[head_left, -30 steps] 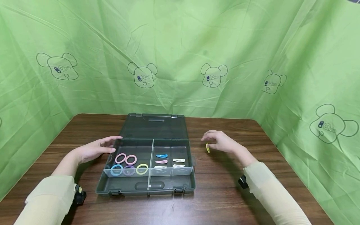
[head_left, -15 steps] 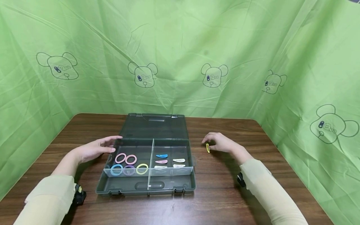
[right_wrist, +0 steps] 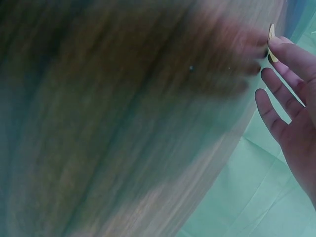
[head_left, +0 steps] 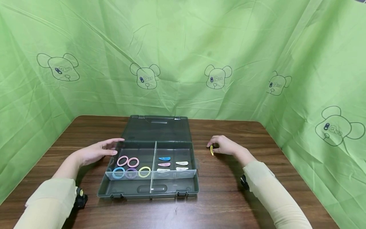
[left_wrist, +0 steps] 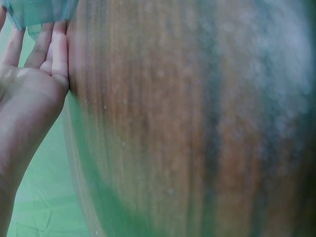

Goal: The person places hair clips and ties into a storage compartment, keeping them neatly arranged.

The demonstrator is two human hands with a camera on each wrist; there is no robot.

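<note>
My left hand [head_left: 95, 152] rests at the left side of the dark translucent box [head_left: 174, 189], thumb and fingertips right at its wall. In the left wrist view, the fingers of this hand [left_wrist: 32, 89] lie fairly straight against the box [left_wrist: 42, 12]. Off the box's right side, my right hand [head_left: 226, 145] pinches a yellow hair clip [head_left: 212, 150] between thumb and forefinger, close over the table. The clip [right_wrist: 272, 42] shows upright in the right wrist view, with the other fingers spread loosely. Blue [head_left: 164, 158], pink and white hair clips lie in the box's right compartment.
Several hair ties, including a yellow one [head_left: 144, 172], lie in the left compartment. A clear divider [head_left: 155, 156] parts the two sides. The box lid [head_left: 157, 128] lies back, away from me. Green cloth [head_left: 183, 41] hangs around the wooden table [head_left: 223, 203].
My right thumb and forefinger have closed on the yellow hair clip, and the hand has shifted slightly right. The left hand and the box have not moved.
</note>
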